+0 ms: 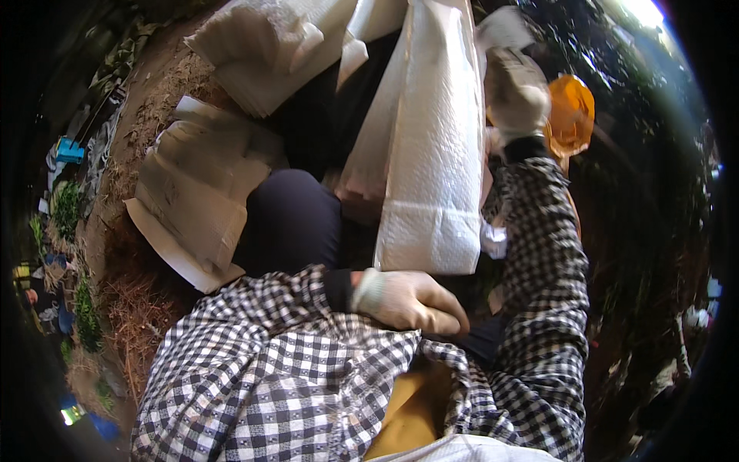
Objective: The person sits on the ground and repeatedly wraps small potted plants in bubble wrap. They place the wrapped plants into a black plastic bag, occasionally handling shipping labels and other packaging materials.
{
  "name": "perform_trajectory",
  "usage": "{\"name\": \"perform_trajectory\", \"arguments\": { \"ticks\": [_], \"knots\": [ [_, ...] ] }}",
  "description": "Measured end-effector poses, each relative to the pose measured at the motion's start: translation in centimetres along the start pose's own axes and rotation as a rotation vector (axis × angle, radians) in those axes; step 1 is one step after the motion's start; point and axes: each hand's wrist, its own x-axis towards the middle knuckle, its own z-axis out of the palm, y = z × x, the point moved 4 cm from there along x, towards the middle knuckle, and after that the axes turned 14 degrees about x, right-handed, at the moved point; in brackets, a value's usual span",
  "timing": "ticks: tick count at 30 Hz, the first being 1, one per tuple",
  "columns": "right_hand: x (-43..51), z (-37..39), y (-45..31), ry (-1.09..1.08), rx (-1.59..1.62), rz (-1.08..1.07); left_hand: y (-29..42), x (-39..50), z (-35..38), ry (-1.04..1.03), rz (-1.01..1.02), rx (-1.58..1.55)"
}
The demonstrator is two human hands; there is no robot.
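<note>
My left hand (407,300), in a pale knitted glove, lies low across my front, just below the near end of a long white woven-plastic strip or folded sack (436,156). Its fingers bend down and the palm is hidden. My right hand (517,95), also gloved, reaches out along the right side of the strip, blurred by motion. A pale, blurred piece (505,29) shows just beyond its fingers; whether the hand grips it is unclear. Close by on the right is an orange, translucent plastic object (570,115). A small whitish scrap (494,241) sits beside the strip's lower right edge.
A stack of folded whitish sheets (260,63) lies at the upper left. Below it is a creased sheet or flattened sack (196,179), next to my dark-clad knee (294,219). Bare soil (156,86) and reddish dry twigs (138,317) border the left. Dark foliage (641,115) fills the right.
</note>
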Motion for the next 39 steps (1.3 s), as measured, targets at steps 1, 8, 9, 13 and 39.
{"name": "perform_trajectory", "arguments": {
  "ticks": [1, 8, 9, 13, 39],
  "knots": [
    [1.0, 2.2, -0.7, -0.136, 0.014, 0.04, 1.3, -1.3, -1.1, 0.152, 0.011, -0.216],
    [2.5, 2.9, -1.0, -0.683, 0.395, 0.418, 3.0, -2.8, -2.7, 0.615, 0.06, -0.213],
    [3.5, 2.6, -0.7, -0.519, 0.415, 0.366, 2.5, -2.5, -2.3, 0.595, -0.003, -0.321],
    [3.9, 7.3, -0.5, -0.655, 0.118, 0.47, 2.1, -2.9, -3.5, 0.805, 0.154, -0.102],
    [-8.0, -18.6, -30.5, -0.573, 1.172, 1.253, -10.4, -2.6, -7.3, 0.937, 0.242, -0.547]
  ]
}}
